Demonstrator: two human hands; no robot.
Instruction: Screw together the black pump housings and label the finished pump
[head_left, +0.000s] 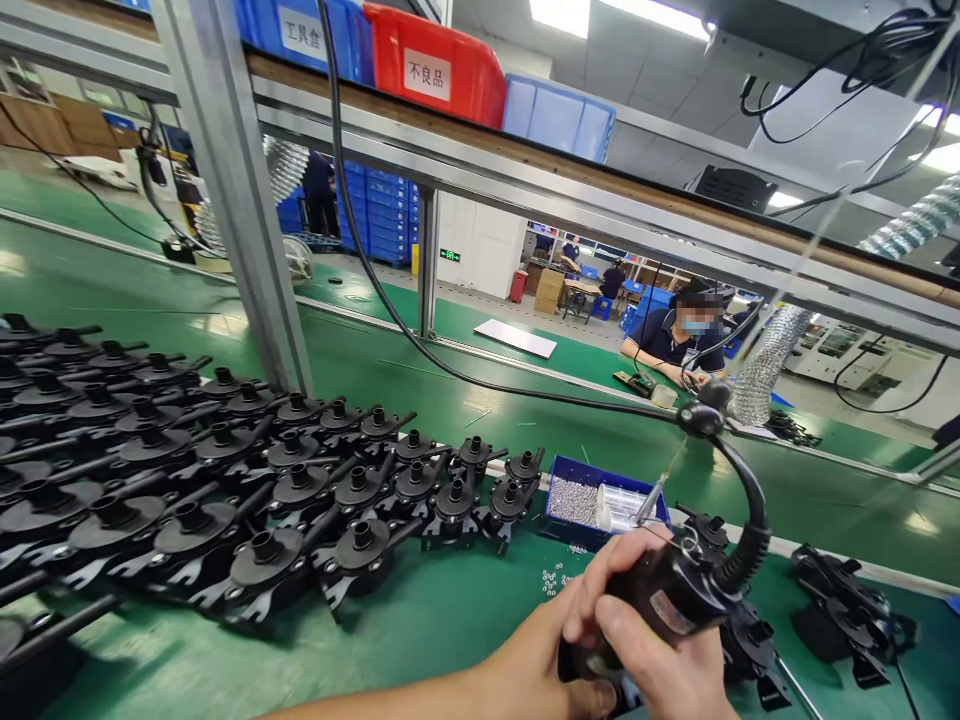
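My right hand [651, 640] is closed around a black electric screwdriver [679, 592] at the bottom right, and its thick cable [754, 520] curls up and away to the left. My left hand [529, 670] sits just beside it, fingers closed on a black plastic part [587, 662] lying on the green mat under the tool. The tool's tip is hidden behind my hands. A blue tray [564, 470] of small silver screws stands just beyond my hands, with a few loose screws [556, 578] on the mat in front of it.
Rows of several black round plastic parts [225, 490] cover the mat to the left. More black parts [847, 610] lie at the right. An aluminium post [240, 210] rises at the left. A person [675, 340] works at a bench across the line.
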